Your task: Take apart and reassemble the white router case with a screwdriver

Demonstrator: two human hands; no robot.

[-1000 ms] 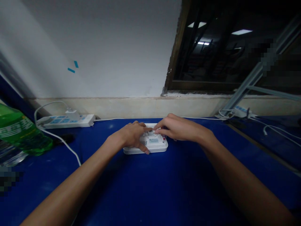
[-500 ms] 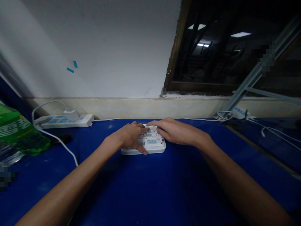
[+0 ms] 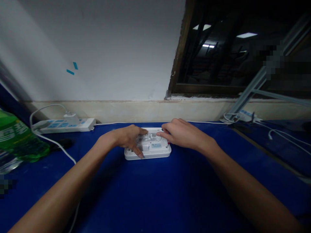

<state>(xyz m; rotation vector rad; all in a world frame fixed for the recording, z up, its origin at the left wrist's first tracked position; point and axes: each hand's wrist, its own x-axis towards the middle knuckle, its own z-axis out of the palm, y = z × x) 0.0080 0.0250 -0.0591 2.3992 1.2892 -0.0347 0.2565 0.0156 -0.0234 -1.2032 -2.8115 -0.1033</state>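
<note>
A white flat plastic box (image 3: pixel 159 152) with rounded corners, rows of vent holes and printed labels lies on the blue tabletop; it looks like a router turned label side up. My left hand (image 3: pixel 128 139) spans its left end, thumb at the front edge and fingers toward the far side, holding it. Over the right end is my right hand (image 3: pixel 181 132), its fingers curled and its thumb reaching across the label. Whether something small sits in those fingers is hidden. A small red spot (image 3: pixel 168 143) shows at the box's right edge, beneath the right hand.
At the left stand a green-labelled bottle (image 3: pixel 17 137) and a white power strip (image 3: pixel 86 125) with a plugged-in adapter and cable. Another power strip (image 3: pixel 245 116) with tangled white cords lies at the right, by a metal frame (image 3: pixel 251 89). A wall and dark window back the table.
My left hand has drawn back leftward, uncovering more of the label. My right hand's fingers have curled in and its thumb now shows over the box. The box has barely moved.
</note>
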